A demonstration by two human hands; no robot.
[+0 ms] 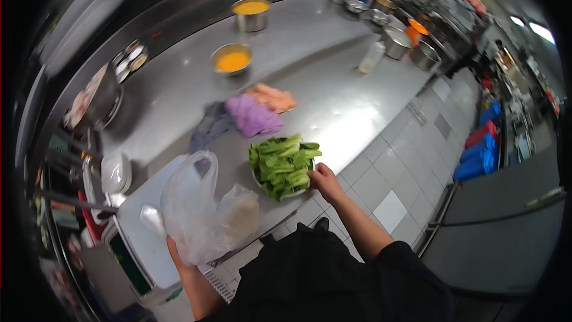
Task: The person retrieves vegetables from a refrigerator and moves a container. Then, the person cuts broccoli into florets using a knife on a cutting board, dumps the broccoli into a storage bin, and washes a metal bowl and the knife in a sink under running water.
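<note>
far left: steel bowl with pale contents; below it in view, white dishes beside the board. left hand at the near lower side of a clear bag; fingers hidden behind the plastic, so how far they are closed, and whether they grip, cannot be told. bag stands upright, handles up, overlapping the board in view, something pale inside. next, grey cloth, purple cloth and orange cloth, bunched together on the counter. greens already heaped in a bowl at the counter's near edge, piled above the rim; whether its base touches the counter, cannot tell. right hand closed on the bowl's right rim, fingers curled in, tips partly hidden; bowl not let go. farther right, upright squeeze bottle, then pots.
</note>
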